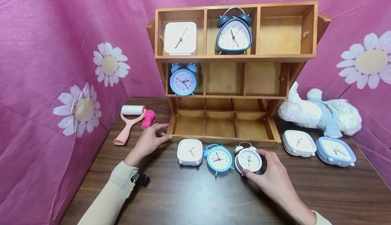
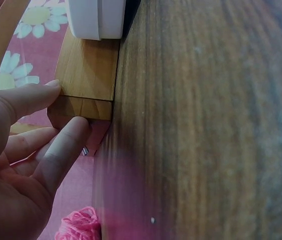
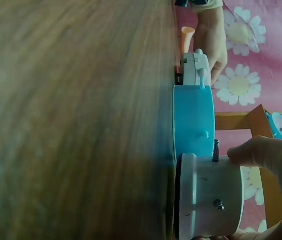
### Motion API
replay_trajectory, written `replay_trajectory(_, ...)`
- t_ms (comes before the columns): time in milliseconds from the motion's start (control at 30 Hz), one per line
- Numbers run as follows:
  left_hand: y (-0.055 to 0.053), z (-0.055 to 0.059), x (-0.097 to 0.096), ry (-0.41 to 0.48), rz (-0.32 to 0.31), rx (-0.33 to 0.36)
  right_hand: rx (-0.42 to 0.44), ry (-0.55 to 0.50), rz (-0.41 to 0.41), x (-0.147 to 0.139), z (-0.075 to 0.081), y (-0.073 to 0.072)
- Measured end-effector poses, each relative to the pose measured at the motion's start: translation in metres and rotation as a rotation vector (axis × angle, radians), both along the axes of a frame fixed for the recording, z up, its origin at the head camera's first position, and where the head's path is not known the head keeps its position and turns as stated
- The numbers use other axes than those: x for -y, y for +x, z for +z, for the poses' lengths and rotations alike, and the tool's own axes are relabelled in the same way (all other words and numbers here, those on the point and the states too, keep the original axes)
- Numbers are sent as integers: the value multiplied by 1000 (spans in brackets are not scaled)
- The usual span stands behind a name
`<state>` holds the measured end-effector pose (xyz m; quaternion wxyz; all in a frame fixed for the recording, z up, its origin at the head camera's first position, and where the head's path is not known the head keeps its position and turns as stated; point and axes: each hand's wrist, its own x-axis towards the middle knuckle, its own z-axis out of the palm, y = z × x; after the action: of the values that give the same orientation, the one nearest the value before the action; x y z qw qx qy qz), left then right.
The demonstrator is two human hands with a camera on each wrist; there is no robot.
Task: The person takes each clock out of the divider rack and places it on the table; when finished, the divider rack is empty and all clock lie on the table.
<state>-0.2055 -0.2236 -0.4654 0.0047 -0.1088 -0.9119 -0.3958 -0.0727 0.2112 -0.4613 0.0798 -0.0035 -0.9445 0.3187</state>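
My right hand [image 1: 276,174] grips a round white twin-bell alarm clock [image 1: 249,160], thumb at its lower edge and fingers around its right side. In the right wrist view the clock's white casing [image 3: 213,195] lies face-up or nearly so, close beside a blue alarm clock [image 3: 193,120]. My left hand [image 1: 149,139] touches the front left corner of a wooden shelf [image 1: 226,139]; its fingertips [image 2: 78,125] meet that corner in the left wrist view. A rounded square white clock [image 1: 190,152] and the blue twin-bell clock [image 1: 219,160] lie in front of the shelf.
The upper shelf tiers hold a square white clock [image 1: 180,38], a dark teal triangular clock [image 1: 234,36] and a small blue clock [image 1: 183,81]. At right lie a white clock [image 1: 299,143], a blue-rimmed clock [image 1: 336,151] and a plush toy [image 1: 323,113]. A lint roller [image 1: 129,121] and pink yarn [image 1: 149,119] lie left.
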Motion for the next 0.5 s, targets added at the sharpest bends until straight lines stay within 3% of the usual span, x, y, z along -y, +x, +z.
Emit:
replay_trajectory(167,-1,-4,2,10,-9,-26,50,12,13,1,1,-2)
replay_trajectory(267,-1,-4,1,-5,2,-18,46,15,20,1,1,-2)
replay_trajectory(300,1,2,-2,-23,10,2,43,15,21,1,1,-2)
replay_trajectory(500,1,1,-1,-21,4,-2,29,22,22,1,1,-2)
